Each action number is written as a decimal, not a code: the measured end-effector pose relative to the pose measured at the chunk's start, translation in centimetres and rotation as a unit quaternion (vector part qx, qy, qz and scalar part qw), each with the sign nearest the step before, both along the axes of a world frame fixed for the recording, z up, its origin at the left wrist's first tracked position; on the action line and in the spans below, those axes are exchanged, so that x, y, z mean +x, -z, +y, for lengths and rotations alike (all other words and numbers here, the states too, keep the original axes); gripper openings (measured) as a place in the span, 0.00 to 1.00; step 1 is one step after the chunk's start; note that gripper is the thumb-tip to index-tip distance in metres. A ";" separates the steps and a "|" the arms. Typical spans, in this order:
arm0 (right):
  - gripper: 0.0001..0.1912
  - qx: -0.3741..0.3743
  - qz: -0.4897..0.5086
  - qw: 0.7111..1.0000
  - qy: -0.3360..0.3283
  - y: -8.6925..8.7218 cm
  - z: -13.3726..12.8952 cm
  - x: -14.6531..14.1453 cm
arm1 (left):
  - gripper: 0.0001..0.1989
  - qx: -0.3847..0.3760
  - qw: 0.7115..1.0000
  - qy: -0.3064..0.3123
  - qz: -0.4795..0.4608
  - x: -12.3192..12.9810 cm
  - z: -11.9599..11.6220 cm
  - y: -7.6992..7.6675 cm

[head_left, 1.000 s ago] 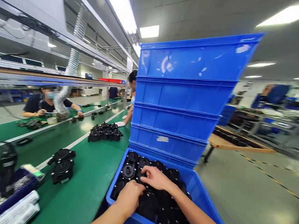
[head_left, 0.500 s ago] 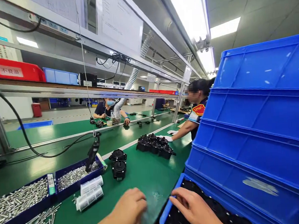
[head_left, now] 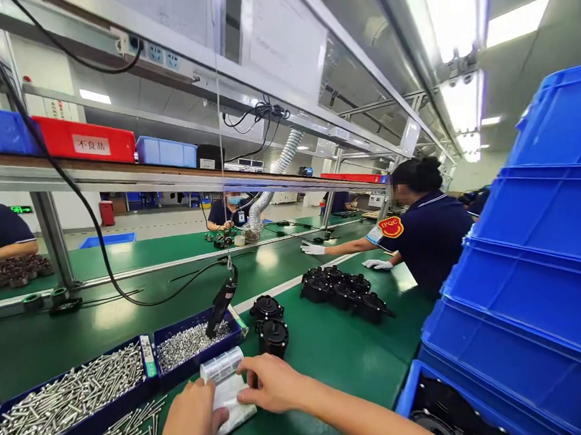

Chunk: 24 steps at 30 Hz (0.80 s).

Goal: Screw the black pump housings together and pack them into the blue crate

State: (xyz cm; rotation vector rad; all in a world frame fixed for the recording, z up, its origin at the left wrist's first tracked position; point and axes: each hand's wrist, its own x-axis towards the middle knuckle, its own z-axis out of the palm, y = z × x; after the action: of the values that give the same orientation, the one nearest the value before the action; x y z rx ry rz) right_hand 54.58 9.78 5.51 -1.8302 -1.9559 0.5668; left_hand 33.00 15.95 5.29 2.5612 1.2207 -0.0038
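My left hand (head_left: 191, 414) is at the left edge of a white label roll (head_left: 233, 414), its fingers curled and thumb pressed to the white strip. From the right, my right hand (head_left: 271, 381) grips the roll's other edge between bent index finger and thumb. Right behind lies a second roll of printed labels (head_left: 221, 366). Two black round housings (head_left: 273, 335) stand just beyond my right hand. To the left are a blue bin of long screws (head_left: 80, 401), loose screws (head_left: 124, 431) on the green bench and a bin of small nuts (head_left: 187, 346).
A black electric screwdriver (head_left: 222, 306) hangs over the nut bin. More black housings (head_left: 341, 286) are grouped farther back. Stacked blue crates (head_left: 515, 282) rise on the right above an open crate (head_left: 408, 394) of black parts. A white-gloved co-worker (head_left: 429, 229) leans over the bench.
Both my hands have moved left, from beside the blue crate to the label rolls, and now hold the nearer one. The view has turned right. The co-worker's gloved hands have moved off the grouped housings.
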 end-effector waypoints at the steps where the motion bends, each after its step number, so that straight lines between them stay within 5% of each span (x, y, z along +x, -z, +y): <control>1: 0.20 -0.010 0.017 1.000 -0.002 0.6 -0.1 0.0 | 0.15 -0.010 1.000 0.005 -0.011 0.1 -0.1 0.1; 6: 0.12 -0.018 0.092 0.995 0.030 2.1 -1.1 0.4 | 0.19 -0.075 0.987 0.023 -0.142 0.6 0.4 2.2; 11: 0.14 0.063 0.106 0.992 0.038 1.6 -1.9 0.8 | 0.13 -0.105 0.951 0.015 -0.291 1.5 0.8 4.4; 16: 0.14 0.135 -0.041 0.990 -0.024 1.4 -2.3 0.5 | 0.14 -0.069 0.931 0.050 -0.356 1.8 0.5 4.9; 24: 0.10 0.224 -0.083 0.969 -0.066 1.9 -1.3 0.3 | 0.12 0.036 0.892 0.109 -0.437 1.8 0.9 6.1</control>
State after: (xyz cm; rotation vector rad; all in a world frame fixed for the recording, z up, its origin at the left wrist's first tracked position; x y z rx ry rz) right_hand 54.93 8.52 3.60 -1.5111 -2.1108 -0.0033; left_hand 34.76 16.87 -0.83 2.2651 0.5775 1.0335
